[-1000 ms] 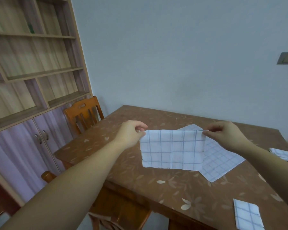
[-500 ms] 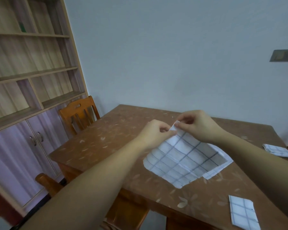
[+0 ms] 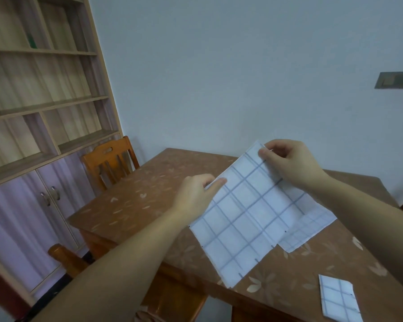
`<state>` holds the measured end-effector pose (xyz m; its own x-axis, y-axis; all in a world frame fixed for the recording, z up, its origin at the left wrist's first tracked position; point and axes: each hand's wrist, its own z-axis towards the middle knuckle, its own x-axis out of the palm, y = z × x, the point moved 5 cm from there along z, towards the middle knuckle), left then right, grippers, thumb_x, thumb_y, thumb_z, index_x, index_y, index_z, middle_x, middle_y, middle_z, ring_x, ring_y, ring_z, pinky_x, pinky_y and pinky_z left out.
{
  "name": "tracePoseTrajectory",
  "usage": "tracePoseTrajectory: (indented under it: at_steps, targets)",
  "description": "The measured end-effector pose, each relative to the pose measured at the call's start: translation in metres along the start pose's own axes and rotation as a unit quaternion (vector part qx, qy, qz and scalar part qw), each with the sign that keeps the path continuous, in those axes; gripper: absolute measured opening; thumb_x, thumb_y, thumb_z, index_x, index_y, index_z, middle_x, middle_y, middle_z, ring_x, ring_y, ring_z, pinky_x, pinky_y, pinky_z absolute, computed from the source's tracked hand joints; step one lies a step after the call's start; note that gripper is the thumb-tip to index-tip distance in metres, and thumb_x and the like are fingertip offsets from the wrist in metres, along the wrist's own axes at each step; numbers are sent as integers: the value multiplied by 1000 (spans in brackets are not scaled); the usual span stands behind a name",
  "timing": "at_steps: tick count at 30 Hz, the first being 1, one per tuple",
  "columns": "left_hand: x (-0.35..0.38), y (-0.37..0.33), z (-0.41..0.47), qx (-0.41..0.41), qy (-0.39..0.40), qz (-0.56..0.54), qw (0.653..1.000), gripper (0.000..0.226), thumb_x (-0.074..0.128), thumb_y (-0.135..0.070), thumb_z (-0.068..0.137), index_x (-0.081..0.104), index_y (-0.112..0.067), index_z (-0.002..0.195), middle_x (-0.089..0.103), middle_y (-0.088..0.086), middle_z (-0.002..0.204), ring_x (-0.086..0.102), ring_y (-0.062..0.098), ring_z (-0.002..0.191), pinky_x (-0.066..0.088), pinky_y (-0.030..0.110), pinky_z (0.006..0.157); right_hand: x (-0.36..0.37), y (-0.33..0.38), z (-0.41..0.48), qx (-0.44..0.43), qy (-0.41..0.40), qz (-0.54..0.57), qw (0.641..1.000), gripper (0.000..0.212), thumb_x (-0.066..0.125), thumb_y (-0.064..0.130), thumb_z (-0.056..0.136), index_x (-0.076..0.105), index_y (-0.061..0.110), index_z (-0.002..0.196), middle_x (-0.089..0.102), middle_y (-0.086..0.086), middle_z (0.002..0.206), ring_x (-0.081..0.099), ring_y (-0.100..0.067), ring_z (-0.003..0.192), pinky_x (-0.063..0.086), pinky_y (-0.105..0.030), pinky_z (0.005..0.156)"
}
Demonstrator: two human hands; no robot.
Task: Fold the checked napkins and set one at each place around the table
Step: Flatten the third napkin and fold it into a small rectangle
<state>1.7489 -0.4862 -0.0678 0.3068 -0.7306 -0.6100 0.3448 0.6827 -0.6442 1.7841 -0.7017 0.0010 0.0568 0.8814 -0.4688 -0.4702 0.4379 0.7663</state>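
I hold a white napkin with blue checks (image 3: 247, 219) in the air above the brown table (image 3: 135, 205), folded and hanging slantwise. My left hand (image 3: 196, 196) pinches its left upper corner. My right hand (image 3: 286, 163) pinches the higher, far corner. Under it on the table lies an unfolded checked napkin (image 3: 310, 228), partly hidden by the held one. A small folded checked napkin (image 3: 337, 300) lies near the table's front right edge.
A wooden chair (image 3: 109, 161) stands at the table's left side, and another chair's back (image 3: 65, 259) shows at the near left corner. A tall shelf unit with cupboard doors (image 3: 33, 135) fills the left wall. A grey wall lies behind the table.
My hands were together at one corner half a second ago; they have now drawn apart, with the right hand higher, and the napkin hangs as a larger slanted sheet. The view has shifted slightly.
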Motion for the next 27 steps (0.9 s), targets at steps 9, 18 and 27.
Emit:
tracePoseTrajectory:
  at_steps: [9, 18, 27]
  targets:
    - [-4, 4, -4, 18, 60, 81, 995, 59, 49, -48, 96, 37, -5, 58, 32, 4, 51, 30, 16, 48, 37, 38, 60, 20, -14, -11, 17, 89, -15, 996, 17, 58, 36, 92, 66, 20, 94, 71, 3, 84, 66, -5, 71, 47, -25, 68]
    - [1, -28, 2, 184, 165, 339, 908, 36, 38, -54, 98, 57, -27, 82, 55, -5, 65, 46, 20, 60, 42, 36, 57, 63, -23, -29, -149, 215, -337, 904, 77, 62, 35, 83, 22, 40, 149, 15, 13, 159, 10, -15, 148, 16, -44, 114]
    - [-17, -23, 8, 193, 192, 350, 896, 34, 48, -60, 91, 44, -34, 70, 37, -15, 55, 44, 13, 62, 40, 31, 60, 72, -13, -22, -90, 343, -246, 902, 25, 70, 31, 85, 63, 23, 63, 57, 14, 61, 53, -3, 64, 45, -26, 70]
